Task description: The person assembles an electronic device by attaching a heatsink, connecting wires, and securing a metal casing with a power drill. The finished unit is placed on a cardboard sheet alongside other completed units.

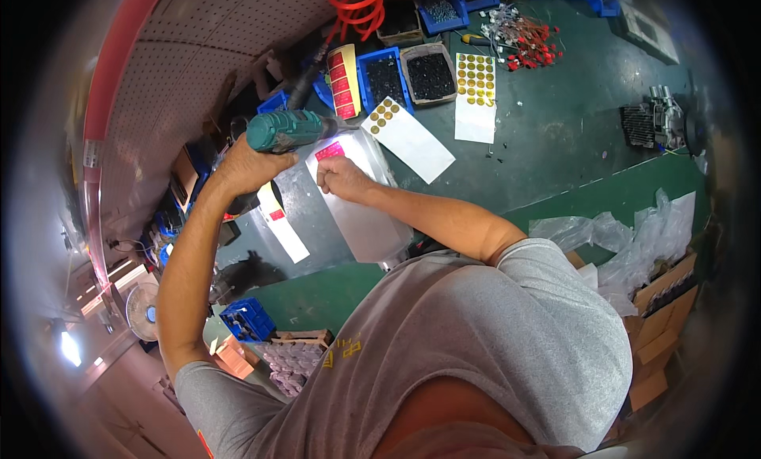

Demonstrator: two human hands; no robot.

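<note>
On the near side of the green workbench (547, 114), left of the view's middle, I am observing a pale grey casing (361, 225) lying lengthwise toward the wearer's body. A pink label (329, 151) is showing near its far end.

The left hand (244, 172) is closing its fingers round a green power drill (276, 131); the drill is pointing rightward, its front end over the casing's far end. I cannot tell whether the tip is touching anything. The right hand (342, 179) is resting just beside the pink label, fingers curled narrow; I cannot tell whether they are pinching anything.

Left of the casing, a white backing strip (291, 239) is lying on the bench. At the casing's upper right, a white sticker sheet (420, 151) is carrying gold discs. Beyond it, a blue bin (364, 72) and a beige tray (453, 89) are standing side by side, holding small dark parts. A bundle of red-tipped wires (533, 51) is lying farther right.
</note>
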